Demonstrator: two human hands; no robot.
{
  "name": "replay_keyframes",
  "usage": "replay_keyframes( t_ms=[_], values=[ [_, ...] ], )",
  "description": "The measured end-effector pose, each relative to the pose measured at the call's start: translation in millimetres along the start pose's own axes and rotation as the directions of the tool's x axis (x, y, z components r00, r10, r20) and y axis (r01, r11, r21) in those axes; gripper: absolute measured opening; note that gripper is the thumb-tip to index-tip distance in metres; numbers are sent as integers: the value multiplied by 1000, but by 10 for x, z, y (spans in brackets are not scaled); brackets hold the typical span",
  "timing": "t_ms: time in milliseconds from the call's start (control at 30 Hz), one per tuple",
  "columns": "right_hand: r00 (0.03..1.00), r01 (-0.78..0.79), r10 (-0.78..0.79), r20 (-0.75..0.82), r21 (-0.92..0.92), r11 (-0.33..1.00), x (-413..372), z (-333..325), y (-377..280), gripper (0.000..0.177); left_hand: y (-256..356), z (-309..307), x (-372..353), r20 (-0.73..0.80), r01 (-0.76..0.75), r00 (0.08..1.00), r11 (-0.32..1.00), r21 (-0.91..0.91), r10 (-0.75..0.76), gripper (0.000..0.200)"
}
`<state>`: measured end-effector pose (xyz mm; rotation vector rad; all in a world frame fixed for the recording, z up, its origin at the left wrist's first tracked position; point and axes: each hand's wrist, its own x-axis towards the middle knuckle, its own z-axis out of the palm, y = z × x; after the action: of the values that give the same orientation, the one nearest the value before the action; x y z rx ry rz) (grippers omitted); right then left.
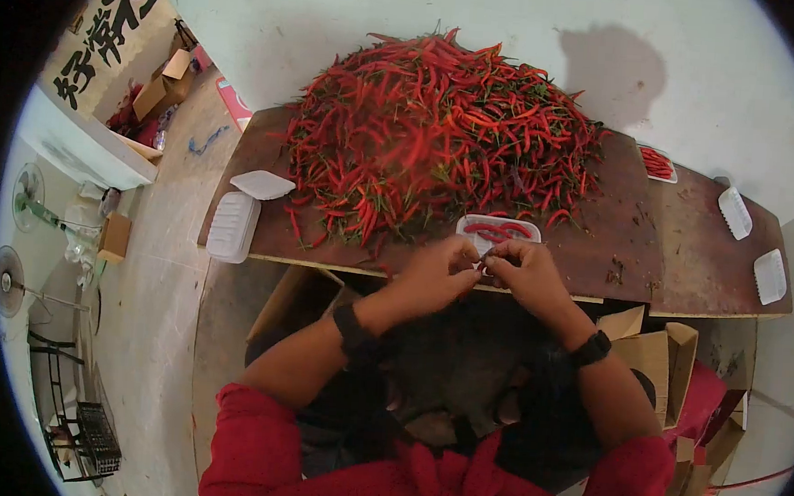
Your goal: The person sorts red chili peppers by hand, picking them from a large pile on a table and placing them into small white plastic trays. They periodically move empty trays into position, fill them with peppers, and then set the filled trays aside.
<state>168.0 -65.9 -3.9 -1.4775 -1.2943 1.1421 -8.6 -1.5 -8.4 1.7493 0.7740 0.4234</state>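
Note:
My left hand (434, 273) and my right hand (532, 276) meet at the table's front edge, fingertips pinched close together. Between them is something small and dark, too little to make out. Just beyond my fingers sits a white plastic tray (500, 221) with a few red chilies (498, 231) in it; my hands partly cover its near side. Behind the tray, a large heap of red chilies (458, 134) with green stems spreads across the brown table (630, 235) up to the wall.
At the table's left lie a stack of white trays (233, 227) and a single tray (263, 184). To the right are a tray of chilies (658, 162) and two white trays (735, 212) (770, 276). Cardboard boxes (650, 354) stand below; fans (27, 196) are at far left.

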Motion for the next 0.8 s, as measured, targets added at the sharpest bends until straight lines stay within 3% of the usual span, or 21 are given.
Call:
replay_keyframes(
  t_ms=[100,167,200,267,400,467,500,533,567,600,667,800],
  values=[
    [1000,-8,6,-18,-111,994,-24,15,-12,18,-9,12,-1,1,17,1000,1000,0,-17,20],
    [991,119,-131,-9,-356,927,-46,33,-46,15,-15,30,-4,2,-4,1000,1000,25,4,19],
    [991,118,-130,-11,-355,927,-64,58,-42,15,-19,46,-4,4,-26,1000,998,49,26,18],
    [934,300,-349,80,-708,639,-96,117,-26,13,-48,62,6,20,-29,999,995,99,27,18],
    [928,297,-353,114,-800,522,-114,119,59,14,-37,24,4,85,21,996,991,132,-33,16],
    [983,176,-132,130,-877,447,-135,29,43,18,-116,-8,21,57,-5,998,992,124,-2,17],
    [982,180,-133,133,-877,446,-161,-1,51,18,-94,-30,19,22,-30,999,993,116,28,19],
    [966,257,-165,198,-766,588,-196,-20,64,18,-60,-65,25,16,-26,1000,993,115,24,19],
    [946,322,-205,253,-628,709,-216,-29,61,18,-8,-106,43,21,78,997,997,22,-79,21],
    [945,323,-204,255,-628,708,-218,-15,21,18,41,-127,52,36,181,983,981,-70,-178,23],
    [990,141,-110,90,-523,840,-222,32,-61,18,12,-118,66,12,166,986,975,-151,-166,23],
    [972,216,-236,16,-467,857,-141,45,-37,20,-26,-91,104,-32,179,979,922,-344,-202,19]
  ],
)
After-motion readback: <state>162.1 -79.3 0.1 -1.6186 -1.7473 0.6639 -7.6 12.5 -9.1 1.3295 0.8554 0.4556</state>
